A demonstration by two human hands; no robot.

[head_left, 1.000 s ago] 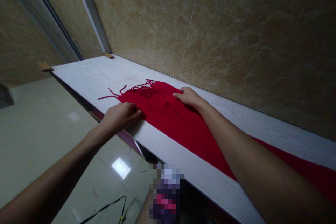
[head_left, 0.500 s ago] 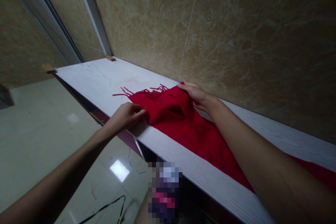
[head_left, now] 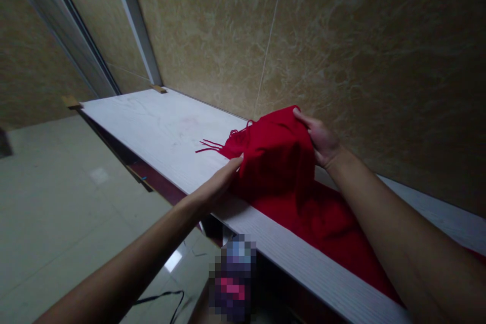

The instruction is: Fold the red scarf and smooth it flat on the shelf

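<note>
A red scarf [head_left: 279, 162] with fringe at its far left end runs along a narrow white tabletop [head_left: 178, 136]. Part of it is lifted into a raised fold between my hands. My right hand [head_left: 321, 136] grips the upper right of that fold, thumb on top and the other fingers behind the cloth. My left hand [head_left: 228, 174] holds the near left edge, its thumb showing and its fingers hidden by the scarf. The fringe [head_left: 210, 147] lies on the white surface. My right forearm covers part of the scarf's near stretch.
A tan marbled tile wall [head_left: 341, 50] borders the table's far side. Brown blocks [head_left: 158, 89] sit at the table's far corners. Below on the left are the shiny tiled floor [head_left: 56, 202] and a dark cord [head_left: 163, 294]. A pixelated patch covers something under the near edge.
Both hands have moved right, carrying the scarf's fringed end along. The right hand has risen, lifting the cloth higher. The left hand has closed on the near edge.
</note>
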